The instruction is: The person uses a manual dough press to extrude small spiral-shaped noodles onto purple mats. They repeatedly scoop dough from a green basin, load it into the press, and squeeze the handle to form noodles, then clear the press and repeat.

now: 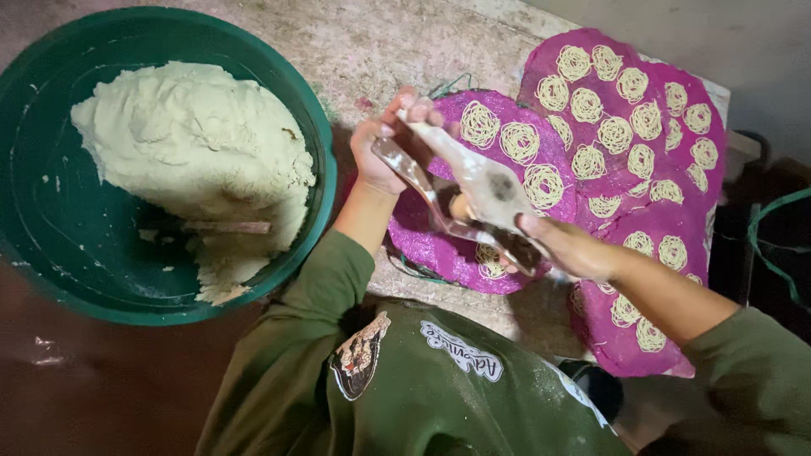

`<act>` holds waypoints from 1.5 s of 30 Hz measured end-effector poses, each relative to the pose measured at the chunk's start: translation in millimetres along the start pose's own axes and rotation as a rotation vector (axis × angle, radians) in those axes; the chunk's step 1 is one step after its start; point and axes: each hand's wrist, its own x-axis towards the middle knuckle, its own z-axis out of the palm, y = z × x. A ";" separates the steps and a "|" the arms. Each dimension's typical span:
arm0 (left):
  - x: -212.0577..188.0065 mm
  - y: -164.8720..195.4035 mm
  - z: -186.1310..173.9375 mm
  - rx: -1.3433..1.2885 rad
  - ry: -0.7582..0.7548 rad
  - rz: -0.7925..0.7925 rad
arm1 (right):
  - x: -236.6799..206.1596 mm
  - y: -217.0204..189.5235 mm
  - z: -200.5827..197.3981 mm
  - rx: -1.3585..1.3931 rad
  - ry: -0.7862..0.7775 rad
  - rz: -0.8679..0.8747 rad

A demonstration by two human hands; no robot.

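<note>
Rough, flour-dusted concrete slab underneath, dim reddish-brown floor left of the left hand [378, 150], grey wall far beyond both hands. Well to the left of the left hand, one large green basin [325, 181] holding one big mound of pale dough [190, 143], with a flat stick [226, 227] lying against the dough's near edge and crumbs scattered on the basin floor. Between the hands, a metal hand press [473, 190] with two long handles smeared in dough: left hand clenched around the far ends of the handles, right hand [568, 247] clamped on the near end, fingers wrapped under it. Directly beneath the press, one round magenta woven mat [473, 253] carrying about five thin noodle coils [521, 142], one more coil under the right hand. Beyond and right of the right hand, overlapping magenta mats [667, 228], exact number hard to tell, holding roughly twenty more coils in rows. Green cord [773, 245] looping at far right. Olive-green sleeves on both arms.
</note>
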 end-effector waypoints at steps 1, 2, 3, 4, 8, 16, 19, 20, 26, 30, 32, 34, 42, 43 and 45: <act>0.4 3.6 -2.9 -0.015 -0.008 0.009 | 5.8 -4.8 5.4 -0.017 0.022 -0.027; -0.5 7.5 -5.8 -0.028 -0.017 0.017 | 11.0 -9.1 11.5 -0.033 0.044 -0.056; -2.3 10.2 -8.8 -0.042 -0.025 0.025 | 14.2 -12.6 17.2 -0.048 0.065 -0.083; -5.0 10.9 -11.8 -0.038 -0.010 0.033 | 15.0 -15.3 20.7 -0.043 0.047 -0.066; -14.6 -0.8 -22.3 -0.055 0.052 0.082 | 7.5 -20.9 19.3 -0.049 0.003 -0.031; 12.6 8.0 -24.3 0.042 -0.058 0.065 | 15.7 -25.1 12.9 -0.151 0.222 0.007; -0.6 14.1 -19.7 0.060 -0.028 0.060 | 18.2 -21.9 19.5 -0.160 0.154 -0.011; -5.9 11.5 -18.5 0.063 0.004 0.073 | 17.2 -20.5 19.0 -0.110 0.093 -0.063; 9.1 -6.6 -20.2 0.012 -0.030 0.111 | 15.3 -13.5 1.3 -0.059 0.220 -0.018; 18.5 8.2 -22.4 0.161 0.000 0.106 | 25.7 -4.5 5.8 0.051 0.281 -0.132; 9.6 13.6 -25.9 0.363 0.157 0.063 | 27.6 3.1 9.6 0.013 0.295 -0.075; -5.4 8.8 -32.8 0.626 0.401 -0.045 | 27.8 11.1 11.3 0.054 0.276 -0.148; -75.7 -6.0 -43.5 1.367 0.711 -0.582 | 51.9 37.0 9.1 -0.034 0.423 -0.304; -80.6 -5.2 -36.9 1.555 0.703 -0.609 | 53.8 40.8 7.2 -0.013 0.420 -0.285; -103.7 -2.3 -14.7 1.982 0.510 -0.528 | 52.5 49.6 2.3 0.034 0.408 -0.240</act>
